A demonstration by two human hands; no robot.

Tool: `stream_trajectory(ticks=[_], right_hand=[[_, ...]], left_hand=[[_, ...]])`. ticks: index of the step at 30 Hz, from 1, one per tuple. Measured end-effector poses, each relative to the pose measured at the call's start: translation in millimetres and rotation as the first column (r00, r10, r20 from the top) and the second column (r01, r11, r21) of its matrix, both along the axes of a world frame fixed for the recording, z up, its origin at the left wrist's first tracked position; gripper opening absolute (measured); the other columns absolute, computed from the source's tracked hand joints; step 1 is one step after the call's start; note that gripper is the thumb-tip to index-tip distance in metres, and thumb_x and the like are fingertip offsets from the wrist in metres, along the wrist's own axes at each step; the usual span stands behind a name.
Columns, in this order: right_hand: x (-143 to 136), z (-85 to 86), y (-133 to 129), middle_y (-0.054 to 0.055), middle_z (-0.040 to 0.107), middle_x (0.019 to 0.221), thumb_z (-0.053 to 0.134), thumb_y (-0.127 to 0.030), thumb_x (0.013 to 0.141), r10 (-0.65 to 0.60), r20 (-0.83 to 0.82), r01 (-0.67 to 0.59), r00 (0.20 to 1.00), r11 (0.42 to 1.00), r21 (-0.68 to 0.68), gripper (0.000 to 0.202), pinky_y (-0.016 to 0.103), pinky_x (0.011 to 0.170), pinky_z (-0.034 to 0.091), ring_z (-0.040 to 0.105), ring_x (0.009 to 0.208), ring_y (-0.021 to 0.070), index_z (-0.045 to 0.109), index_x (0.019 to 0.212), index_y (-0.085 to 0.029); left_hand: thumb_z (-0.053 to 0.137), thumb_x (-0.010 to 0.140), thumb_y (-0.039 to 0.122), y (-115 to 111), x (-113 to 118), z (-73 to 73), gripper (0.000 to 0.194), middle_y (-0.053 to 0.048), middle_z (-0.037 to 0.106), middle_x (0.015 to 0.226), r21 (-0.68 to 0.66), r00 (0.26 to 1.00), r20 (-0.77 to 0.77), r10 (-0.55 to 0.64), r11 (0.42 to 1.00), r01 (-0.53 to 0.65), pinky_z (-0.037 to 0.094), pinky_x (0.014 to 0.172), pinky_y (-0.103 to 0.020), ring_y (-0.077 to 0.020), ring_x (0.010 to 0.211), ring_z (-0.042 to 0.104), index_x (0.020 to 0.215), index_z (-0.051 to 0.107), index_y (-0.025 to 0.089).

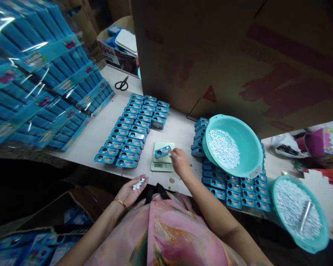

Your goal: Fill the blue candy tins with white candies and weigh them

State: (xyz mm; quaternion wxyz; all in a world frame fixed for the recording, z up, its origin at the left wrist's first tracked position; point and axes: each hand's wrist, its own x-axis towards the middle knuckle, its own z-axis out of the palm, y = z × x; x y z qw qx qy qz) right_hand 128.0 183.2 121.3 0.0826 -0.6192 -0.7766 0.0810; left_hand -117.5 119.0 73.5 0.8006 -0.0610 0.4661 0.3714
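My left hand (pixel 131 190) is palm up near the table's front edge, cupping several small white tablets (pixel 138 184). On a pale digital scale (pixel 162 167) lies a small blue box (pixel 162 152) with a dark round spot and printed label. Above the box's right end is my right hand (pixel 180 161), its thumb and fingers pinched together. A white tablet (pixel 167 147) shows at that end, right by the fingertips. Whether anything is between those fingers is too small to make out.
Rows of blue boxes (pixel 127 132) stand left of the scale. More boxes (pixel 234 192) sit at right, under a turquoise basin (pixel 249 147) of tablets. A second basin (pixel 319 242) holds a clear scoop. Scissors (pixel 122 84), wrapped display packs (pixel 58 77) and a large carton (pixel 211 55) surround the table.
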Motion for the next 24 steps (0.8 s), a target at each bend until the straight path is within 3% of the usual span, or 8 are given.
stream_trajectory(ticks=[3, 6, 12, 24], right_hand=[[33.8, -5.5, -9.9, 0.007, 0.055, 0.089, 0.041, -0.02, 0.083, -0.167, -0.14, 0.172, 0.976, 0.985, 0.023, 0.024, 0.028, 0.075, 0.038, 0.048, 0.085, 0.0173, 0.058, 0.099, -0.017], [49.2, -13.3, -14.1, 0.006, 0.056, 0.084, 0.041, -0.02, 0.081, -0.182, -0.269, 0.198, 0.946, 0.98, 0.031, 0.023, 0.028, 0.075, 0.039, 0.05, 0.083, 0.0168, 0.06, 0.095, -0.017], [45.2, -16.6, -18.2, 0.006, 0.056, 0.084, 0.04, -0.022, 0.082, -0.185, -0.395, 0.22, 0.9, 0.974, 0.046, 0.024, 0.029, 0.075, 0.041, 0.052, 0.082, 0.0167, 0.06, 0.093, -0.018], [48.7, -21.2, -29.7, 0.005, 0.057, 0.083, 0.041, -0.02, 0.082, -0.206, -0.428, 0.24, 0.88, 0.971, 0.026, 0.021, 0.028, 0.077, 0.04, 0.052, 0.082, 0.0159, 0.06, 0.091, -0.017]], left_hand=[[0.045, 0.074, 0.003, 1.1, -4.0, -1.8, 0.029, -0.019, 0.062, 0.094, -0.004, 1.0, 0.011, 0.027, 1.0, -0.027, 0.051, 0.077, -0.03, -0.0234, 0.092, 0.059, 0.101, 0.054, 0.003], [0.045, 0.074, 0.003, 2.9, -5.5, -0.8, 0.029, -0.019, 0.062, 0.094, 0.0, 0.999, 0.026, 0.039, 0.999, -0.039, 0.05, 0.077, -0.031, -0.024, 0.092, 0.058, 0.102, 0.055, 0.003], [0.044, 0.074, 0.003, 3.4, -3.6, 3.1, 0.033, -0.018, 0.062, 0.097, -0.008, 0.999, 0.011, 0.036, 0.999, -0.036, 0.05, 0.079, -0.031, -0.0236, 0.095, 0.057, 0.106, 0.054, 0.004], [0.046, 0.072, 0.0, -0.1, 2.0, 2.2, 0.028, -0.018, 0.061, 0.099, 0.018, 1.0, 0.014, -0.023, 1.0, 0.022, 0.048, 0.082, -0.031, -0.0237, 0.097, 0.056, 0.097, 0.056, 0.004]])
